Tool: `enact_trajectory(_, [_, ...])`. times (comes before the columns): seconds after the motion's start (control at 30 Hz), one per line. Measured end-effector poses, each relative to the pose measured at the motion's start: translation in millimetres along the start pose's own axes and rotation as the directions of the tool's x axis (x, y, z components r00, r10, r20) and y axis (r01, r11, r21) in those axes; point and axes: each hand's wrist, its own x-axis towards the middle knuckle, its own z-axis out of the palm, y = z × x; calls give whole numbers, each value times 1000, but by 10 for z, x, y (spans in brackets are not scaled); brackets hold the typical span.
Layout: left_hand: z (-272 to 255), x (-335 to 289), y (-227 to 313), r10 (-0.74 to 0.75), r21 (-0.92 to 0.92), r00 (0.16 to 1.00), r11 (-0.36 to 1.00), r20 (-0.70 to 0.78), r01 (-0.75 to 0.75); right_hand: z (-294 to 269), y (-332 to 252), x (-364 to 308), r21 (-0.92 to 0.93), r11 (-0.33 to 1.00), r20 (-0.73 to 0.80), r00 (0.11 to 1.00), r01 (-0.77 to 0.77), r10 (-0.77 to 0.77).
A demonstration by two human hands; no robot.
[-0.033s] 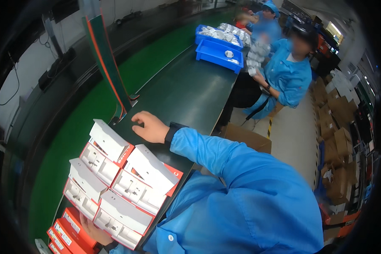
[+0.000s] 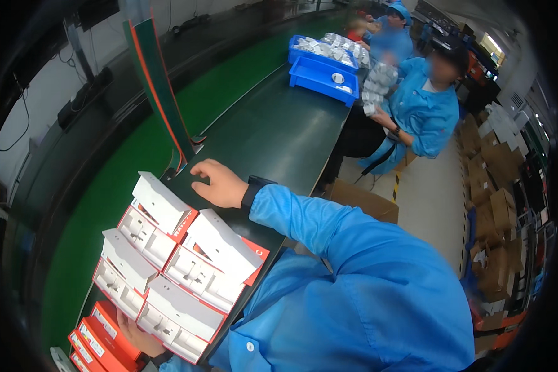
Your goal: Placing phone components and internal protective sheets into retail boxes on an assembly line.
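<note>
Several open gift-type boxes, red outside with white inserts, stand side by side in a block on the dark green table; a near one (image 2: 183, 310) lies beside my left hand (image 2: 139, 338). That hand touches the box's lower left side, and most of its fingers are hidden against it. Cut-outs in the white inserts (image 2: 195, 273) show, with the white lids tilted back. Beyond the block, my right hand (image 2: 222, 185) hovers over or rests on the table, fingers loosely curved and thumb apart, holding nothing. A dark band circles its wrist.
Closed red boxes (image 2: 102, 338) are stacked at the lower left. A green post (image 2: 158, 93) with orange edges rises past the table's left side. Blue trays (image 2: 322, 80) with white-wrapped pieces sit at the far end. A co-worker (image 2: 421, 105) holds a stack of white pieces; cartons (image 2: 359, 201) stand on the floor.
</note>
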Motion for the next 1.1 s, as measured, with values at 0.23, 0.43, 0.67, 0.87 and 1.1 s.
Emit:
enact_trajectory(0.23, [-25, 8, -38, 24, -2, 1000, 1000, 7, -24, 131, -893, 165, -279, 945, 246, 964, 173, -104])
enact_trajectory(0.43, [53, -16, 20, 7, -20, 999, 1000, -32, -8, 533, -1011, 293, -592, 776, 421, 905, 217, 68])
enact_trajectory(0.67, [-5, -16, -29, -15, -82, 1000, 997, 14, 17, 668, -1017, 206, -619, 743, 420, 907, 256, 38])
enact_trajectory(0.87, [-6, -31, -25, -15, -86, 1000, 996, 12, 16, 654, -978, 257, -672, 666, 455, 890, 324, 25])
enact_trajectory(1.1, [-2, -35, -16, -29, -119, 999, 992, 23, 32, 828, -807, 154, -702, 485, 476, 850, 522, -226])
